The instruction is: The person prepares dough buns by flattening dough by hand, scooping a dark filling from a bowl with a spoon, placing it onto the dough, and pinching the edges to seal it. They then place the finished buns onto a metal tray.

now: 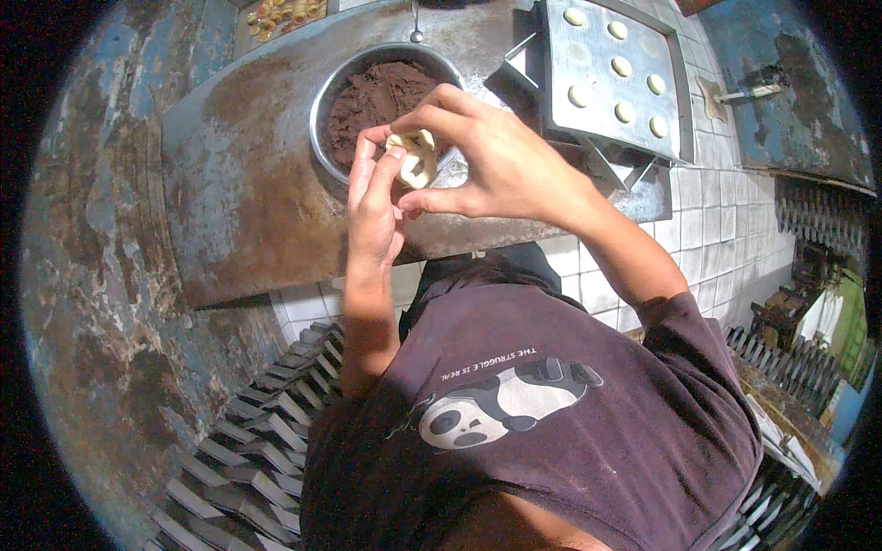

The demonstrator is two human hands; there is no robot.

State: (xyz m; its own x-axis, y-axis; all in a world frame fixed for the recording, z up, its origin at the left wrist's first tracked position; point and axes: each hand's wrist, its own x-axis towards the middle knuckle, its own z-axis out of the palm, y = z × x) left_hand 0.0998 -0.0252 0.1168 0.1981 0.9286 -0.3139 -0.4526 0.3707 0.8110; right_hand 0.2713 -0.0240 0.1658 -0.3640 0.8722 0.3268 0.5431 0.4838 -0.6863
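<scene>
A small pale piece of dough (419,171), cupped with a hollow in it, is held up over the near right side of a round metal bowl (315,124). My left hand (375,207) grips it from the left, its thumb pressed into the dough. From the right, my right hand (501,156) curves around the same piece, thumb below and fingers arched over the top. Crumbly dark brown filling (381,96) fills the bowl, partly hidden behind my fingers.
The bowl sits on a worn metal table (248,174). At the right, a metal tray (588,60) carries several pale dough rounds (622,66). A small metal scoop (416,35) lies beyond the bowl. Rolled pastries (285,14) fill a tray at the far left. Stacked slatted metal pieces (266,413) stand near my left side.
</scene>
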